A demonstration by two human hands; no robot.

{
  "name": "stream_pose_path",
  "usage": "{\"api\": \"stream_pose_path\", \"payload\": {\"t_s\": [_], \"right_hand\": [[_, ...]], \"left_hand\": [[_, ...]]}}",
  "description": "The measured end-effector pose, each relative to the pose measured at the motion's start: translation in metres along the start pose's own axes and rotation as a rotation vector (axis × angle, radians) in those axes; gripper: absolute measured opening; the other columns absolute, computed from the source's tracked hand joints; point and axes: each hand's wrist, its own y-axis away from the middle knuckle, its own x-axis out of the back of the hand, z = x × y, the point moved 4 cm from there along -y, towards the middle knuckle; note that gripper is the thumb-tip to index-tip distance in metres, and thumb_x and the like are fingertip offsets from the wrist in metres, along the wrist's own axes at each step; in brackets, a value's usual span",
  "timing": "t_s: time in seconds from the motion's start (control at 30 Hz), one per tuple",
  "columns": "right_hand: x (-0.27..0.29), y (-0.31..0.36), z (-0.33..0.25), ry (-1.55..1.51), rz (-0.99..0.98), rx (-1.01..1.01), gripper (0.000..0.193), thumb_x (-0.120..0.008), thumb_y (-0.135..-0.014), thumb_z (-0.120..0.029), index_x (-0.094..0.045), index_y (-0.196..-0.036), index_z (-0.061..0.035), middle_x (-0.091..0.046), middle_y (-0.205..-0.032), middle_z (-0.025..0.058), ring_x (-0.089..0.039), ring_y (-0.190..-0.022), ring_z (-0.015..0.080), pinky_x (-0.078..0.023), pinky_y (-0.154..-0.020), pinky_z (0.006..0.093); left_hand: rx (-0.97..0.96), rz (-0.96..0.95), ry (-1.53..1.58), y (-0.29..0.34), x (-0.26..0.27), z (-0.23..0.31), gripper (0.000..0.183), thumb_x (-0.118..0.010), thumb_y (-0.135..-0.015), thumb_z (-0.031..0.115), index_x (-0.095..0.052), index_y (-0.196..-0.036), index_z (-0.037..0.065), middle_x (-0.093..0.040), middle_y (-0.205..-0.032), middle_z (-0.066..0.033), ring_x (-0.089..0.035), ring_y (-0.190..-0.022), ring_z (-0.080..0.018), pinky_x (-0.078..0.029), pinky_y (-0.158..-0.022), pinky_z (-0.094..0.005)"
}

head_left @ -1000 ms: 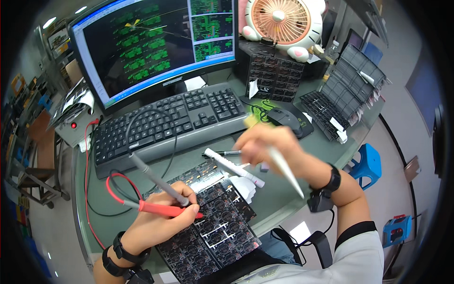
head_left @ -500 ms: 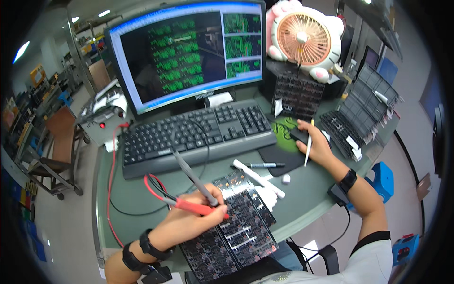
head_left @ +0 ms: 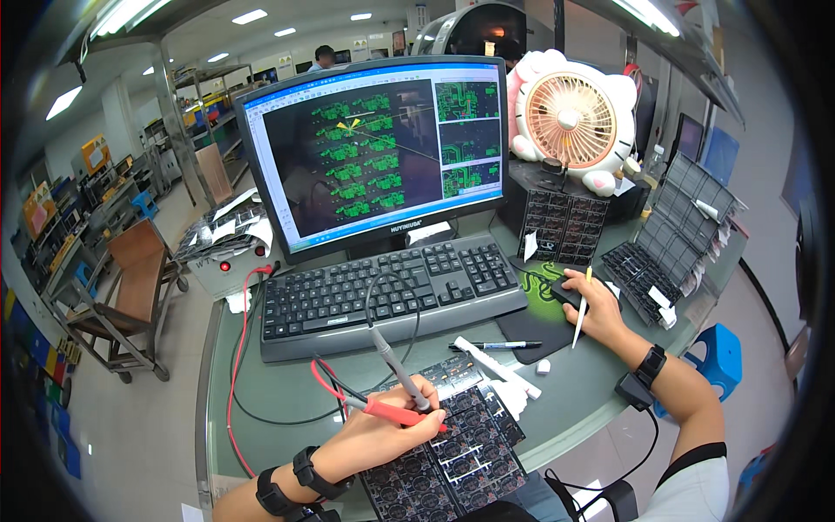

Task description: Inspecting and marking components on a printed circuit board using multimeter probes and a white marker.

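Note:
My left hand [head_left: 376,435] is closed around two test probes: a red probe [head_left: 393,412] and a grey probe [head_left: 397,370], with their tips over a dark panel of circuit boards [head_left: 477,444]. Whether both tips touch it, I cannot tell. The panel lies at the table's near edge, partly covered by my hand. My right hand [head_left: 600,315] rests on a dark mouse [head_left: 567,294], mostly hidden under the fingers. A thin white stick [head_left: 580,320] is also held between those fingers. Ahead, a monitor [head_left: 304,187] displays green board layouts with a yellow marker.
A black keyboard [head_left: 391,296] lies before the monitor. Right of it are a mouse pad [head_left: 522,331], a pen [head_left: 496,345] and a white tube [head_left: 496,367]. A pink-and-white fan [head_left: 570,117] stands behind more board panels [head_left: 561,226]. Red cable [head_left: 235,383] runs from a grey box [head_left: 228,271].
My view has tilted upward, so the desk sits lower in the picture. A yellow marker now shows on the screen's layout. Both hands keep their holds.

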Motion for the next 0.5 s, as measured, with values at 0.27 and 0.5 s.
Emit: {"api": "stream_pose_path", "payload": {"t_s": [0.27,0.5], "right_hand": [[-0.0014,0.0000,-0.0008,0.001,0.000,-0.004,0.035,-0.070,-0.073,-0.014,-0.059,-0.106,-0.0081,-0.056,-0.131,0.0115,-0.056,-0.114,0.0326,-0.045,-0.096,0.0395],[-0.0003,0.0003,0.0003,0.012,0.005,0.014,0.034,-0.071,-0.072,-0.012,-0.062,-0.104,-0.0078,-0.058,-0.128,0.0120,-0.057,-0.112,0.0320,-0.046,-0.094,0.0391]], "left_hand": [[-0.001,-0.006,-0.026,0.0006,0.0000,-0.0004,0.021,-0.063,-0.089,0.024,-0.055,-0.093,0.005,-0.056,-0.077,0.0013,-0.051,-0.071,-0.0069,-0.041,-0.064,-0.0246],[-0.005,-0.012,-0.021,0.0013,-0.0015,-0.0001,0.021,-0.062,-0.089,0.024,-0.055,-0.093,0.005,-0.056,-0.079,0.0006,-0.052,-0.073,-0.0073,-0.042,-0.066,-0.0246]]}}
